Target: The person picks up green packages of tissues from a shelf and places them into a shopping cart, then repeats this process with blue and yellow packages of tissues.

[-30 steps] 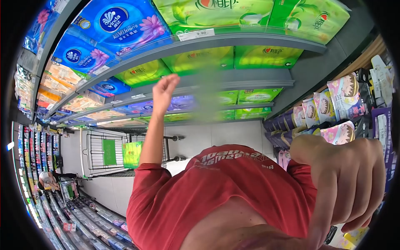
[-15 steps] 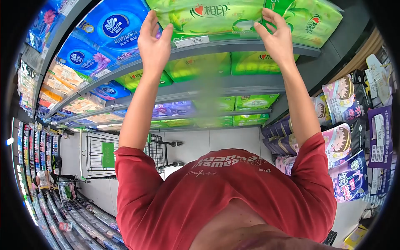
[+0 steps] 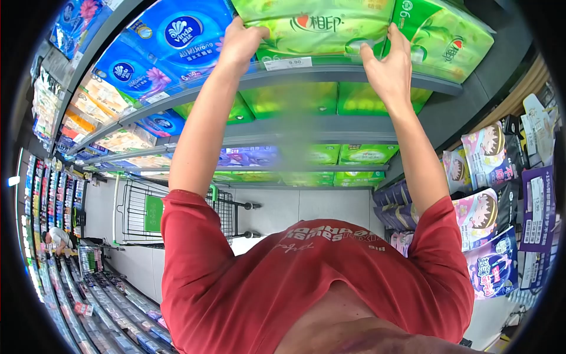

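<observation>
A light-green pack of tissues [image 3: 318, 26] lies on the upper shelf, between my two hands. At its left edge is my left hand [image 3: 240, 44], thumb pressed on the front and fingers partly hidden in the gap beside a blue Vinda tissue pack [image 3: 183, 35]. On the opposite side, my right hand [image 3: 390, 68] has its thumb on the pack's lower front and its fingers along the seam with another green tissue pack [image 3: 445, 47]. A price label [image 3: 288, 64] reading 9.90 sits on the shelf edge below.
Lower shelves hold more green packs [image 3: 289, 99] and purple packs [image 3: 250, 156]. A wire shopping cart [image 3: 138, 203] stands behind my left arm. Bagged goods [image 3: 480, 212] hang at the right. Farther left, a person [image 3: 59, 237] bends near another cart [image 3: 91, 259].
My left hand has closed in on the green pack's left edge, its thumb now against the front. My right fingers have settled along the pack's right side. The view has shifted slightly.
</observation>
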`<state>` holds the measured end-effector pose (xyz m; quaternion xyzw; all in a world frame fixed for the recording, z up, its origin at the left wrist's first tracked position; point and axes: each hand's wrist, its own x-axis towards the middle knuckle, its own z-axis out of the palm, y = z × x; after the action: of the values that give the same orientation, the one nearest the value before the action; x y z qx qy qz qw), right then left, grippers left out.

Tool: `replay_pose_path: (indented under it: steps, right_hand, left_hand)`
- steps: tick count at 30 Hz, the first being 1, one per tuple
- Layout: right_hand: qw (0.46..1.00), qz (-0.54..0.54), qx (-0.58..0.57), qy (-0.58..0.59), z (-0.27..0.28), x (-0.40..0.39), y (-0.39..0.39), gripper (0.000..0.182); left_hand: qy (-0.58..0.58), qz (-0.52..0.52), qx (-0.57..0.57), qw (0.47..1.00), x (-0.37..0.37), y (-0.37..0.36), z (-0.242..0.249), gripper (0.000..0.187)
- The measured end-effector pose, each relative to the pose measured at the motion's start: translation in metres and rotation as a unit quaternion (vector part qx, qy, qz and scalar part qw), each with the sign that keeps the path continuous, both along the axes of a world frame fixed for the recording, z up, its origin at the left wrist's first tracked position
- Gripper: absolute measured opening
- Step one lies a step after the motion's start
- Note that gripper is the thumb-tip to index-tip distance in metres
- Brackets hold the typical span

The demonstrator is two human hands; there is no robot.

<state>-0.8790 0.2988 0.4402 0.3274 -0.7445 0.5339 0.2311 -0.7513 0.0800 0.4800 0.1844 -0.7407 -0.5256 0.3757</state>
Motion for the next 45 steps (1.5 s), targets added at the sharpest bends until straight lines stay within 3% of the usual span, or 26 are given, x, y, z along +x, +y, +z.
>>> replay_pose_path:
  steps: [5, 7, 14, 18, 23, 25, 31, 37, 39, 40, 42, 43, 45]
  right_hand:
    - [1.0, -0.024, 0.019, -0.003, 0.002, -0.004, -0.004, 0.074]
    - [0.999, -0.023, 0.022, -0.011, 0.011, -0.008, -0.006, 0.075]
    - [0.993, 0.01, -0.027, -0.119, 0.023, -0.027, -0.005, 0.075]
    - [0.985, 0.071, -0.048, -0.152, 0.027, -0.018, 0.0, 0.073]
    - [0.991, 0.044, -0.083, -0.094, 0.007, -0.028, -0.005, 0.073]
    - [0.989, 0.05, -0.103, -0.095, 0.013, -0.022, -0.001, 0.073]
    - [0.968, 0.111, -0.224, -0.021, 0.031, -0.003, 0.012, 0.061]
    - [0.917, 0.212, -0.328, 0.079, 0.031, 0.036, 0.045, 0.045]
    - [0.882, 0.256, -0.379, 0.118, 0.039, 0.044, 0.055, 0.041]
    - [0.875, 0.271, -0.381, 0.127, 0.044, 0.047, 0.06, 0.041]
    - [0.865, 0.292, -0.39, 0.122, 0.045, 0.057, 0.067, 0.042]
    - [0.869, 0.296, -0.391, 0.065, 0.044, 0.058, 0.066, 0.06]
    - [0.867, 0.348, -0.357, 0.017, 0.004, 0.048, 0.067, 0.065]
  left_hand:
    - [-0.048, -0.018, 0.011, 0.999, 0.001, 0.001, 0.012, 0.043]
    - [-0.119, -0.036, 0.014, 0.992, 0.003, 0.001, 0.021, 0.046]
    - [-0.108, -0.04, 0.062, 0.991, 0.005, 0.01, 0.029, 0.045]
    - [-0.022, -0.045, 0.073, 0.996, -0.005, -0.005, 0.012, 0.046]
    - [0.024, -0.053, 0.095, 0.994, -0.008, -0.005, 0.006, 0.044]
    - [0.061, -0.013, 0.074, 0.995, -0.003, 0.007, 0.013, 0.044]
    - [0.153, -0.045, 0.044, 0.986, 0.028, 0.031, 0.04, 0.041]
    - [0.208, -0.069, 0.013, 0.976, 0.077, 0.058, 0.026, 0.035]
    - [0.297, -0.086, -0.05, 0.95, 0.094, 0.075, 0.029, 0.035]
    - [0.318, -0.086, -0.1, 0.939, 0.099, 0.07, 0.027, 0.042]
    - [0.304, -0.093, -0.093, 0.944, 0.105, 0.063, 0.018, 0.043]
    - [0.295, -0.11, -0.086, 0.945, 0.108, 0.06, 0.01, 0.044]
    - [0.278, -0.131, -0.066, 0.949, 0.121, 0.054, -0.013, 0.046]
